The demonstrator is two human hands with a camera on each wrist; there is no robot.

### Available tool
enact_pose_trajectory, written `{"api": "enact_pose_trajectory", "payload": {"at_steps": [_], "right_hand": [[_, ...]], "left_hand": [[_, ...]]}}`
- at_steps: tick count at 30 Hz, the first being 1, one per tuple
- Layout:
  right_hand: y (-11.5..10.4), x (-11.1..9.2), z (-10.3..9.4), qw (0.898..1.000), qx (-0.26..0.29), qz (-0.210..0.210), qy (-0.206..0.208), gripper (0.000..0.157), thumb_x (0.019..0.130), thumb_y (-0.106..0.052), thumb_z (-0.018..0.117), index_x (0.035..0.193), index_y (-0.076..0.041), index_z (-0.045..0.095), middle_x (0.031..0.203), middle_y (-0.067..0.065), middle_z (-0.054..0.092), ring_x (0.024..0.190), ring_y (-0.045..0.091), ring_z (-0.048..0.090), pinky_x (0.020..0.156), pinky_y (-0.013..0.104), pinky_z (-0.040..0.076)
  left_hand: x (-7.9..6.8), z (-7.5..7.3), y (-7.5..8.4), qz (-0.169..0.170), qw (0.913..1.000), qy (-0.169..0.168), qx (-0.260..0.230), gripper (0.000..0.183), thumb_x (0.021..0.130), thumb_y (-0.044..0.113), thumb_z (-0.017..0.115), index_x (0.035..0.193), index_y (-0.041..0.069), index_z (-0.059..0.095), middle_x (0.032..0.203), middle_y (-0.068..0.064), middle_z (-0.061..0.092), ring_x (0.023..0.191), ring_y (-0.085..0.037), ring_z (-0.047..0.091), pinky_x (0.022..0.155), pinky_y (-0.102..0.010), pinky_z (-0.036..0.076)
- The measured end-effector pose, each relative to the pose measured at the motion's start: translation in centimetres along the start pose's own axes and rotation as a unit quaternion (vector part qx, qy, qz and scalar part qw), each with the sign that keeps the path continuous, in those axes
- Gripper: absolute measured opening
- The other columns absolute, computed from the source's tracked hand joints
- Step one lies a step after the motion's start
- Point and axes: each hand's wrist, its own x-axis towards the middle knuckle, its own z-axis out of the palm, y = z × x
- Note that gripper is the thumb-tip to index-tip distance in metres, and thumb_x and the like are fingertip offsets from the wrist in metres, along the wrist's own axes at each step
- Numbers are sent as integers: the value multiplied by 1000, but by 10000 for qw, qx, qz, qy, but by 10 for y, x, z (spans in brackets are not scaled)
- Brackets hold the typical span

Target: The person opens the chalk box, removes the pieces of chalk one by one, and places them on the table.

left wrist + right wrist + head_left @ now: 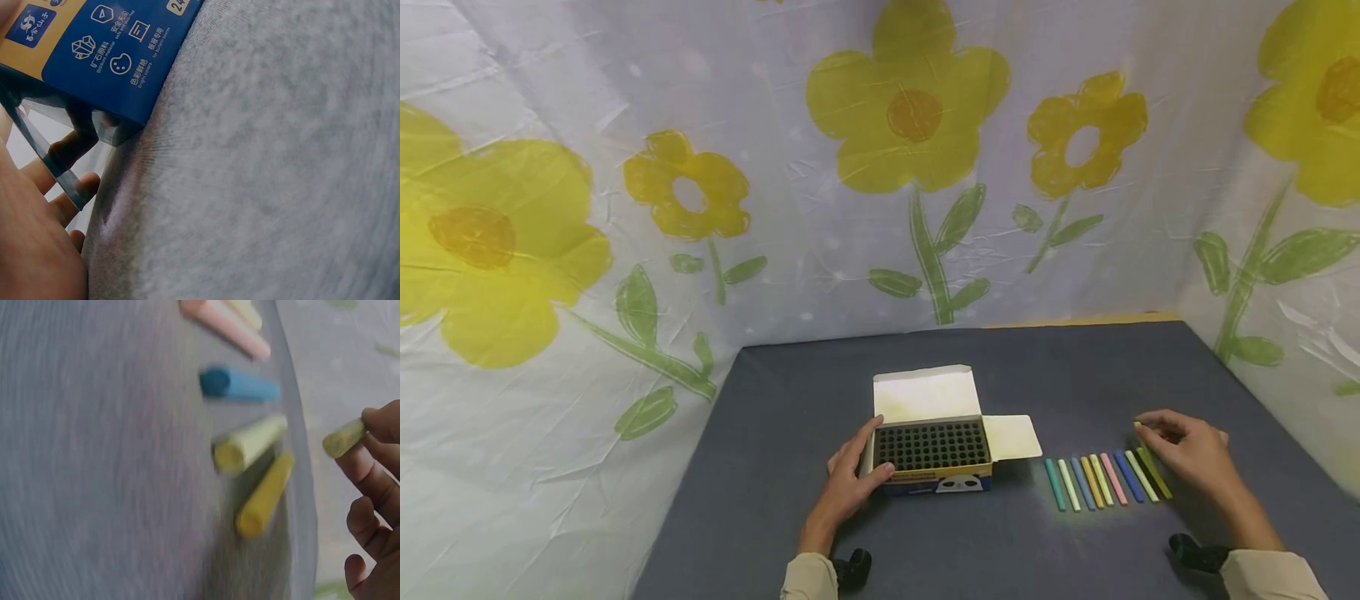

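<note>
A chalk box (936, 477) stands on the dark tabletop with its white lid folded back and a side flap spread to the right. A black insert (931, 443) with rows of round holes fills it. My left hand (847, 479) grips the box's left end, thumb at the front edge and index finger at the back corner. In the left wrist view, fingers show behind a flap at the box's end. My right hand (1197, 450) pinches a pale yellow-green chalk stick (344, 439) between thumb and fingertips, above the table; most of the stick is hidden.
Several coloured chalk sticks (1093, 482) lie side by side right of the box, with a yellow one (265, 497) nearest my right hand. A dark cloth (760, 517) covers the table. Flower-printed curtains (820, 275) hang behind and beside it.
</note>
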Motion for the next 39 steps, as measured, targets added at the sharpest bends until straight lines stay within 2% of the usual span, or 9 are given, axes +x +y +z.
{"api": "enact_pose_trajectory", "payload": {"at_steps": [1, 4, 7, 9, 14, 25, 31, 35, 39], "right_hand": [[3, 0, -1, 10000, -69, -49, -24, 21, 98, -23, 69, 107, -4, 74, 76, 3, 73, 63, -9, 50, 82, 64, 20], [10, 1, -5, 9987, -454, -147, -156, 19, 97, -22, 70, 103, -5, 75, 76, 4, 74, 62, -4, 52, 76, 58, 21], [15, 1, -7, 9953, -861, -112, -429, 21, 97, -25, 69, 103, -6, 75, 78, 3, 75, 63, 4, 55, 72, 49, 21], [17, 1, -9, 9927, -1023, -27, -644, 23, 99, -27, 67, 105, -6, 75, 78, 2, 76, 63, 8, 57, 72, 48, 21], [20, 1, -12, 9880, -1217, 108, -948, 27, 100, -29, 64, 107, -5, 74, 80, 2, 76, 63, 12, 58, 70, 47, 22], [23, 4, -13, 9794, -1595, 279, -1211, 25, 97, -27, 66, 107, -5, 75, 87, 7, 77, 70, 17, 61, 69, 48, 23], [23, 3, -15, 9787, -1660, 382, -1147, 32, 99, -35, 63, 108, -6, 75, 90, 9, 77, 71, 20, 61, 68, 49, 24], [19, 1, -15, 9824, -1605, 390, -877, 39, 100, -41, 61, 107, -6, 74, 87, 8, 77, 69, 19, 61, 67, 48, 24], [11, 4, -13, 9878, -1409, 322, -577, 40, 101, -41, 60, 107, -4, 74, 84, 7, 76, 69, 19, 61, 68, 55, 26]], "left_hand": [[0, 0, 0, -13, 10000, 4, 10, 74, 90, 42, 73, 155, 45, 38, 160, -4, 44, 147, -38, 33, 110, -71, 15], [-1, 0, 0, -52, 10000, 28, 6, 74, 90, 43, 73, 155, 46, 38, 160, -2, 44, 147, -38, 33, 110, -72, 16], [-2, 0, 0, -42, 10000, 33, -45, 73, 90, 42, 73, 155, 46, 38, 160, -2, 44, 147, -38, 33, 110, -71, 15], [-2, 0, 0, -30, 10000, 32, -83, 73, 90, 41, 73, 155, 45, 38, 160, -2, 44, 147, -38, 33, 110, -70, 14], [-2, 1, 1, -63, 10000, 21, -46, 73, 90, 43, 73, 155, 46, 38, 160, -2, 43, 147, -37, 33, 109, -71, 16], [1, 1, 4, 62, 9998, -152, -69, 74, 91, 41, 72, 156, 44, 36, 163, -1, 40, 147, -36, 35, 110, -66, 14], [1, 2, 2, 0, 9997, -189, -144, 76, 92, 41, 72, 157, 45, 33, 164, -1, 37, 149, -37, 32, 110, -69, 15], [1, 1, 1, -13, 9995, -243, -191, 77, 93, 41, 71, 158, 47, 30, 166, 1, 34, 151, -36, 28, 111, -71, 16], [3, 0, -1, 15, 9992, -299, -260, 78, 94, 39, 70, 159, 47, 28, 167, 2, 32, 152, -36, 26, 112, -72, 15]]}}
